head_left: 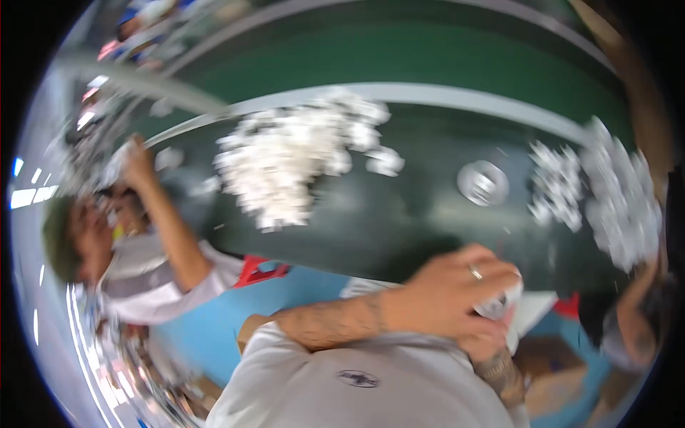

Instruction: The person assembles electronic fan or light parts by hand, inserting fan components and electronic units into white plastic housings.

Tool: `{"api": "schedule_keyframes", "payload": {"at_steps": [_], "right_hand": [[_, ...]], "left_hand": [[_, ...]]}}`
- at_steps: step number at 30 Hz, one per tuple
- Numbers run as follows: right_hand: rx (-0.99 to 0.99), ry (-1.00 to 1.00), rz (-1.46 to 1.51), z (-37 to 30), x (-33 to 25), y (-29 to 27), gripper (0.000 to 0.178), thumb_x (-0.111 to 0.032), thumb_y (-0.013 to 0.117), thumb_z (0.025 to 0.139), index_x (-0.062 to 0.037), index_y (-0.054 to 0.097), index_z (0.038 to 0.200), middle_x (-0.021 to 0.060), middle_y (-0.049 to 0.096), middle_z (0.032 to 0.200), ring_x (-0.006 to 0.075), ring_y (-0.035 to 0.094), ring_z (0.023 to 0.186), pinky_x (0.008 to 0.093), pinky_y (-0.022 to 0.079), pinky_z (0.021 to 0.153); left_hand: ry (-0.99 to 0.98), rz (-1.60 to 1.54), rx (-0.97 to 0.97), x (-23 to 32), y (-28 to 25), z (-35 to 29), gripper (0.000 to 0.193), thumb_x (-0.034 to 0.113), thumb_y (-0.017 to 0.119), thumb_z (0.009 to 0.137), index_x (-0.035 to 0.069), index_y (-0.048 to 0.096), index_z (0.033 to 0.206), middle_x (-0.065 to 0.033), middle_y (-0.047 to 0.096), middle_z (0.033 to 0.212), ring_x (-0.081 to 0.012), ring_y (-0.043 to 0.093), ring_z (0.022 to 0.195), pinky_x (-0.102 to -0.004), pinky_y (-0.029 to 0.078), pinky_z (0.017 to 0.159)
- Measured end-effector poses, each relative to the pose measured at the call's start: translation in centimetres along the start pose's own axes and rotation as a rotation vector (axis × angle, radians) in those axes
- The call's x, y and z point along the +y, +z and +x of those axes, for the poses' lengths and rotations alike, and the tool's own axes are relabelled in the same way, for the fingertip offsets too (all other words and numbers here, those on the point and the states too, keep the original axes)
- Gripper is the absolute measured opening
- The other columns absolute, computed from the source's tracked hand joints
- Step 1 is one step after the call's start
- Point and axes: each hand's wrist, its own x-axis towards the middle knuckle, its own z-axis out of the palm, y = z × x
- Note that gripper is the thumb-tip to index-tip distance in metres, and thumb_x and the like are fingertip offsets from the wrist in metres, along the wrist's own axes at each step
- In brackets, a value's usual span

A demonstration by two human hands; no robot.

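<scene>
Low and right of centre, the left hand [446, 296] and right hand [489, 339] met, both grips clamped on a small white piece [499, 305]; blur hid its shape. Above them lay the dark green bench [399, 228], with a white heap [292, 160] upper centre, a round clear lid [483, 182] beside it, and another white heap [606, 196] at right. A co-worker's arm [168, 221] reached up at left.
</scene>
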Motion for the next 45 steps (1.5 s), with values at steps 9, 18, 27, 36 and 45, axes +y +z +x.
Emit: {"api": "schedule_keyframes", "payload": {"at_steps": [9,18,27,36,45], "right_hand": [[0.466,-0.871,-1.747,3.1,4.8,5.8,0.024,-0.02,0.046,0.1,-0.001,0.058,0.109,0.0041,0.054,0.072,0.0099,0.048,0.052,0.0214,0.033,0.04],[0.234,-0.877,-3.284,10.0,7.3,11.2,0.01,0.002,0.058,0.084,0.0062,0.063,0.092,0.0191,0.061,0.093,0.0367,0.061,0.081,0.0419,0.048,0.067],[0.636,-0.502,-3.852,12.0,8.1,12.7,0.01,-0.007,0.06,0.08,-0.0002,0.067,0.077,0.0205,0.065,0.079,0.0394,0.064,0.078,0.0495,0.05,0.067],[0.656,-0.623,-3.489,11.1,6.6,13.1,0.009,-0.004,0.062,0.071,0.0045,0.065,0.072,0.0254,0.061,0.071,0.0413,0.062,0.072,0.0462,0.047,0.061],[0.311,-0.892,-3.601,12.1,9.9,11.8,0.022,-0.015,0.07,0.069,-0.0013,0.069,0.086,0.0186,0.069,0.082,0.0362,0.068,0.08,0.0449,0.055,0.069]], "left_hand": [[-0.419,0.411,0.169,-2.7,-4.4,-4.8,0.051,0.024,0.08,0.071,0.004,0.059,0.113,-0.0096,0.065,0.111,-0.0269,0.059,0.093,-0.0366,0.054,0.077],[-0.273,0.475,0.353,-4.1,-4.1,-6.4,0.043,0.021,0.079,0.07,0.005,0.063,0.107,-0.0093,0.063,0.118,-0.0267,0.058,0.097,-0.0345,0.053,0.079],[-0.346,0.234,0.353,-4.7,-2.7,-5.0,0.027,0.005,0.067,0.071,-0.003,0.061,0.096,-0.0166,0.06,0.109,-0.0353,0.056,0.104,-0.04,0.045,0.094],[-0.302,0.106,0.187,-6.1,-3.4,-4.4,0.024,0.005,0.067,0.072,-0.001,0.058,0.093,-0.0211,0.059,0.099,-0.0403,0.058,0.098,-0.0464,0.048,0.084],[-0.442,0.16,0.172,-4.2,-7.2,-4.5,0.039,0.0,0.069,0.076,0.003,0.059,0.114,-0.0201,0.065,0.105,-0.039,0.063,0.102,-0.0397,0.05,0.085]]}}
